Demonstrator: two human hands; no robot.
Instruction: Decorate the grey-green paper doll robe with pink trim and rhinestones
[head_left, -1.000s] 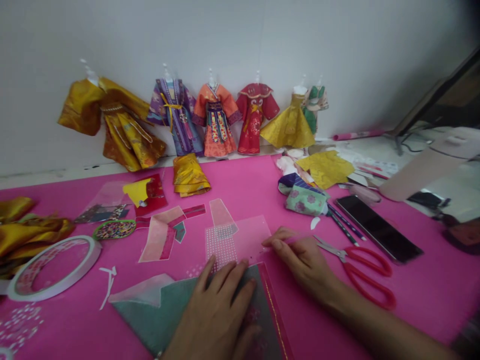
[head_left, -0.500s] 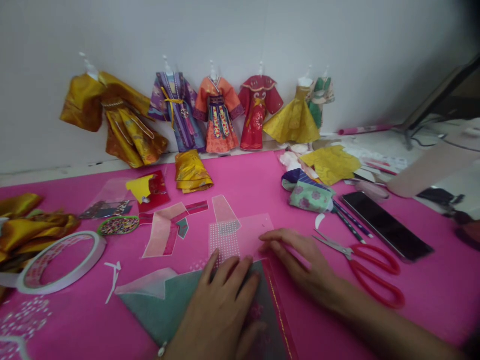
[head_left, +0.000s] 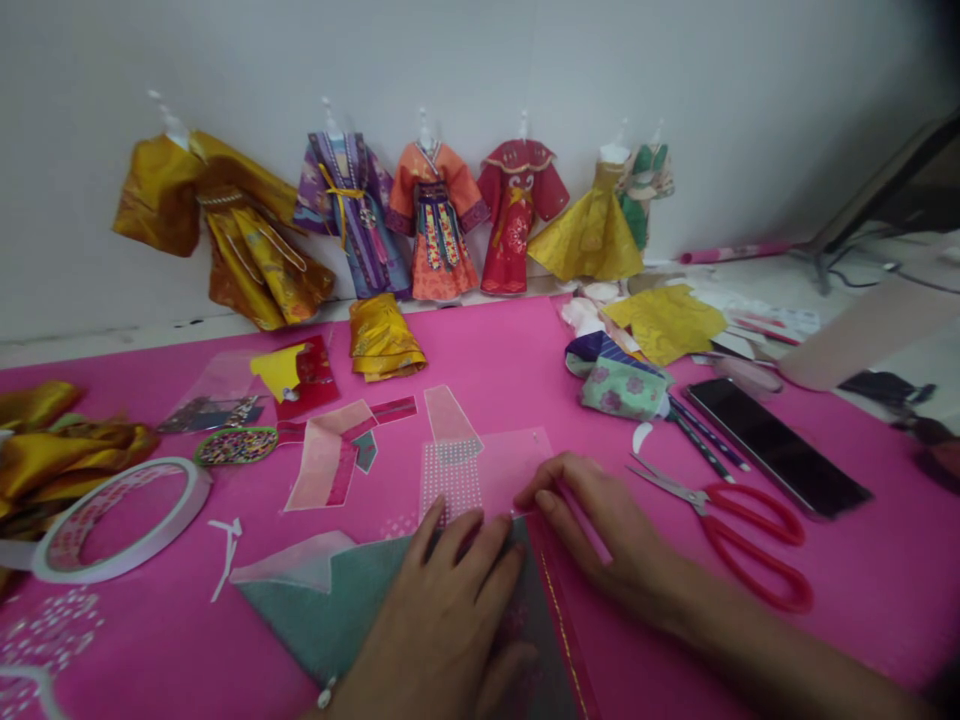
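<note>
Lying beneath spread left fingers (head_left: 487, 545), green fabric (head_left: 364, 590) borders curled right fingers (head_left: 553, 474); cannot tell if pinching.

A pink sheet (head_left: 495, 345) carries a green piece (head_left: 300, 618), scissors (head_left: 702, 497), a phone (head_left: 778, 445), a tape roll (head_left: 198, 495) — and folded gold cloth (head_left: 385, 340).

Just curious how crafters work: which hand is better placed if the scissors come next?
The right hand, likely: the scissors lie beside it, while the left hand is spread over the green piece, farther away.
</note>
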